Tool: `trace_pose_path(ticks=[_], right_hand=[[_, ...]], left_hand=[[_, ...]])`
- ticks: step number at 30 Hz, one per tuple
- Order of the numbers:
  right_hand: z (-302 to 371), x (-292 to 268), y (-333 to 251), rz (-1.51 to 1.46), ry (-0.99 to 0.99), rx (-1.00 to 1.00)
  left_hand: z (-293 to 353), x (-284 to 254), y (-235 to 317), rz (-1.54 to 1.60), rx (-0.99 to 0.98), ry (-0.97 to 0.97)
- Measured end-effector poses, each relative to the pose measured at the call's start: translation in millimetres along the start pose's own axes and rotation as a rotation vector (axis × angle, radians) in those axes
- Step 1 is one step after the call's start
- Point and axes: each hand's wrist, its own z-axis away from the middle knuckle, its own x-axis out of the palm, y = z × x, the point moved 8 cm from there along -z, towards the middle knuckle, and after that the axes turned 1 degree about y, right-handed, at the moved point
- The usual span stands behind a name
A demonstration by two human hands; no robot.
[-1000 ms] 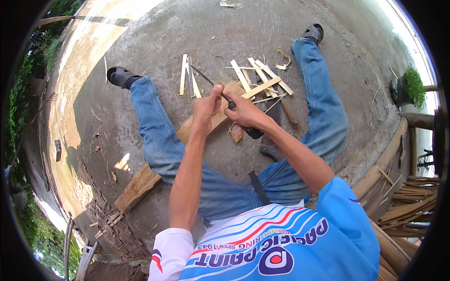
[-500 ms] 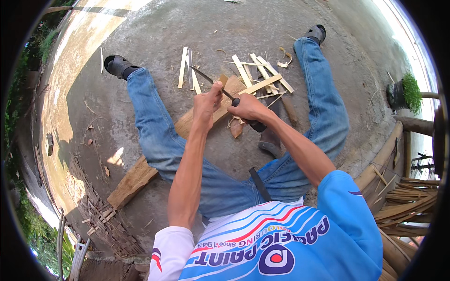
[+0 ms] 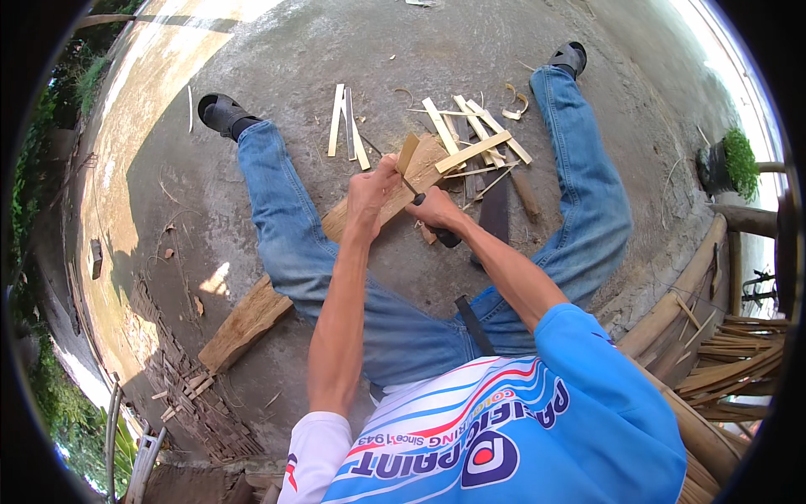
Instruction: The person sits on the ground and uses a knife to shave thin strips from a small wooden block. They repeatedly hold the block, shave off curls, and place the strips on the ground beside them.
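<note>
I sit on a concrete floor with my legs in blue jeans spread apart. My left hand [image 3: 370, 195] grips a short flat bamboo strip [image 3: 408, 154] that stands upright on a long wooden block [image 3: 252, 315]. My right hand [image 3: 437, 212] holds a knife by its dark handle [image 3: 447, 238], the thin blade [image 3: 401, 179] pressed against the strip just beside my left fingers. Both hands are close together over the far end of the block.
Several split bamboo strips [image 3: 474, 134] lie on the floor between my feet, with three more [image 3: 348, 130] to their left. A dark flat blade [image 3: 494, 210] lies by my right thigh. Woven bamboo matting [image 3: 180, 378] is at lower left, bamboo poles [image 3: 739, 353] at right.
The bamboo strip now stands up in my left hand, and the knife has drawn in close against it. The view has shifted slightly.
</note>
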Motion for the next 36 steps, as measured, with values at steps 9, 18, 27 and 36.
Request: trace_pose_path(ticks=[9, 18, 27, 36], right_hand=[[5.8, 0.5, 1.0, 0.000, -0.065, 0.088], [15.7, 2.8, 52.5, 0.143, -0.002, 0.041], [38.2, -2.2, 73.7, -0.120, 0.040, 0.102], [57.9, -51.2, -22.3, -0.457, 0.026, -0.004]], left_hand=[[-8.5, -12.1, -5.6, -0.127, -0.040, -0.015], [-1.7, -25.1, 3.2, -0.130, 0.009, 0.093], [0.2, -50.3, 16.5, 0.022, 0.432, 0.120], [-5.3, -27.8, 10.5, -0.176, 0.573, 0.218]])
